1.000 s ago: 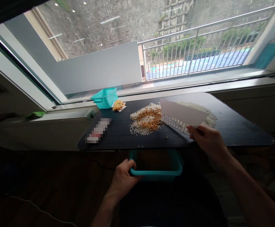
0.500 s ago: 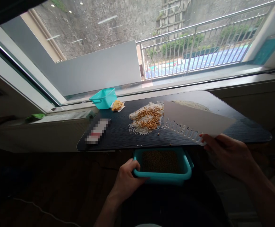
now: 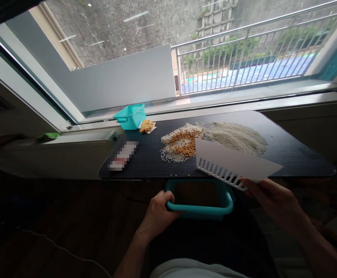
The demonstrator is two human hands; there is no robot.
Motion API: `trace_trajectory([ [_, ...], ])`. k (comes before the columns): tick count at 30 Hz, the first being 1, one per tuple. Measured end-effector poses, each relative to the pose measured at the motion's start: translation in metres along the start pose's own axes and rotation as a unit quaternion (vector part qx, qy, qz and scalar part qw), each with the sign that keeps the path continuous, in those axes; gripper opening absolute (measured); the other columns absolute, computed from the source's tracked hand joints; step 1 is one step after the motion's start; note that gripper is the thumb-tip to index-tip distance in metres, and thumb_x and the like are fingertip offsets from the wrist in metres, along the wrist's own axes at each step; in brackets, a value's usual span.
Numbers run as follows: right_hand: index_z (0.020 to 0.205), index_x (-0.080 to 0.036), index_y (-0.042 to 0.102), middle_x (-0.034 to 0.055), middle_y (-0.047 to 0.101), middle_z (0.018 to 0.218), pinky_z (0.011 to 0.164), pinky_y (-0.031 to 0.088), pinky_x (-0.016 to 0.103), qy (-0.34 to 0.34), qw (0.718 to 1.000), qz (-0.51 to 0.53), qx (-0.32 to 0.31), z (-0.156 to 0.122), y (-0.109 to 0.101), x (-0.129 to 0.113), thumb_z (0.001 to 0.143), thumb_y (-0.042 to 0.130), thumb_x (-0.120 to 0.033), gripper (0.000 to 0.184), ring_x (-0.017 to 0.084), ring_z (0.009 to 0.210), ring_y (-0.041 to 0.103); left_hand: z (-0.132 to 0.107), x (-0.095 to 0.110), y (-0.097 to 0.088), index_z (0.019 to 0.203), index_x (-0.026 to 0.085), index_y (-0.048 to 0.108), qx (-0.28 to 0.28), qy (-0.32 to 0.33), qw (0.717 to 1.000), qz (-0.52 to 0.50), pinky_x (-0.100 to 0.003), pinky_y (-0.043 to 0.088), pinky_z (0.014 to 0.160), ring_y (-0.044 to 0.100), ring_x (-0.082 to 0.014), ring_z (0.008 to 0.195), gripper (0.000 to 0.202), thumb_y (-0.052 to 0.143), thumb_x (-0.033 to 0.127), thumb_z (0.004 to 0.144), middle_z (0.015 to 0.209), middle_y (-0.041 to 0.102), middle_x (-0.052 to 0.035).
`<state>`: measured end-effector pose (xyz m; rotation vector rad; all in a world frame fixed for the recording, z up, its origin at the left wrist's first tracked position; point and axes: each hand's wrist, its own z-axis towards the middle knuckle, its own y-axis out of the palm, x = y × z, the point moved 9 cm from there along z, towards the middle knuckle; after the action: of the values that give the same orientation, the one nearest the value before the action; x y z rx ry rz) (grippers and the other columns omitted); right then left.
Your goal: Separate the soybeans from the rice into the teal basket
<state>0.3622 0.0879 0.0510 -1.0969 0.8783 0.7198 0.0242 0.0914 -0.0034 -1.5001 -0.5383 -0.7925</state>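
Left to right. One green item (image 3: 48, 136), soft-looking, lying on one radiator (image 3: 85, 136). One pale cord (image 3: 66, 251) trailing over the dark floor (image 3: 26, 208). One dark desk (image 3: 295, 158) below the window. On its left end, one pixelated item (image 3: 123, 156), contents unreadable. Teal tubs: two. The far teal tub (image 3: 132, 117) stands at the desk's far left corner, just beside one yellowish folded piece (image 3: 147, 126) on white paper.

Grain: two piles, edges meeting. Left, a mixed heap (image 3: 182, 144), tan beans over white grains; right, a broader rice pile (image 3: 237, 137), all white. Beans too many to count. A few strays near the desk's front edge.

Near teal tub (image 3: 200, 210): below the front edge, before the person's body, with a layer of brownish beans (image 3: 198, 193) inside.

Hands: two. Left hand (image 3: 161, 208) clamped on the near tub's left end, thumb over the rim, fingers underneath. Right hand (image 3: 275, 195) closed in a pinch on one white slotted scraper (image 3: 234, 158), gripping its lower right part. Scraper tilted, slots along the lower edge, in front of the rice pile; contact with the desk cannot be told.
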Motion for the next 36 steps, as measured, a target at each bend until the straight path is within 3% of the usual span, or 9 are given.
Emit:
trace_trajectory([
  [10, 0.077, -0.027, 0.08, 0.0044, 0.077, 0.074, 0.061, 0.056, 0.031, -0.1, 0.993, -0.02, -0.067, 0.015, 0.043, -0.04, 0.087, 0.063, -0.068, 0.045, 0.023, 0.071, 0.07, -0.003, -0.01, -0.001, 0.067, 0.019, 0.056, 0.02, 0.006, 1.0, -0.009, -0.024, 0.034, 0.062, 0.047, -0.0126, 0.067, 0.023, 0.076, 0.029, 0.073, 0.074, 0.049, 0.0028],
  [17, 0.074, -0.026, 0.077, 0.0033, 0.073, 0.07, 0.057, 0.053, 0.03, -0.142, 0.985, -0.038, -0.095, 0.02, 0.053, -0.061, 0.09, 0.062, -0.065, 0.045, 0.02, 0.064, 0.065, -0.009, -0.021, -0.028, 0.064, 0.019, 0.052, 0.05, 0.001, 0.998, 0.025, -0.024, 0.031, 0.062, 0.046, -0.0117, 0.064, 0.025, 0.075, 0.027, 0.073, 0.072, 0.048, 0.0031],
  [26, 0.064, -0.025, 0.069, 0.0008, 0.067, 0.063, 0.051, 0.049, 0.027, -0.129, 0.982, 0.021, -0.134, 0.022, 0.101, -0.076, 0.09, 0.06, -0.06, 0.044, 0.017, 0.058, 0.059, -0.01, -0.028, -0.031, 0.065, 0.019, 0.053, 0.058, -0.006, 0.997, 0.058, -0.024, 0.031, 0.062, 0.047, -0.0121, 0.064, 0.025, 0.076, 0.028, 0.073, 0.072, 0.05, 0.003],
  [30, 0.067, -0.027, 0.071, 0.0007, 0.07, 0.063, 0.051, 0.051, 0.029, -0.103, 0.989, 0.011, -0.102, 0.019, 0.08, -0.054, 0.087, 0.062, -0.063, 0.042, 0.019, 0.057, 0.062, -0.01, -0.028, -0.03, 0.066, 0.02, 0.053, 0.06, -0.015, 0.996, 0.063, -0.024, 0.03, 0.062, 0.046, -0.0116, 0.064, 0.023, 0.075, 0.025, 0.072, 0.072, 0.048, 0.0038],
  [36, 0.074, -0.029, 0.076, 0.0028, 0.074, 0.06, 0.052, 0.05, 0.036, -0.007, 0.998, -0.051, 0.041, 0.021, -0.004, 0.007, 0.078, 0.069, -0.069, 0.041, 0.026, 0.058, 0.069, -0.01, -0.023, -0.028, 0.062, 0.02, 0.05, 0.052, -0.031, 0.998, 0.037, -0.024, 0.032, 0.061, 0.047, -0.0118, 0.064, 0.027, 0.075, 0.026, 0.071, 0.072, 0.047, 0.0038],
])
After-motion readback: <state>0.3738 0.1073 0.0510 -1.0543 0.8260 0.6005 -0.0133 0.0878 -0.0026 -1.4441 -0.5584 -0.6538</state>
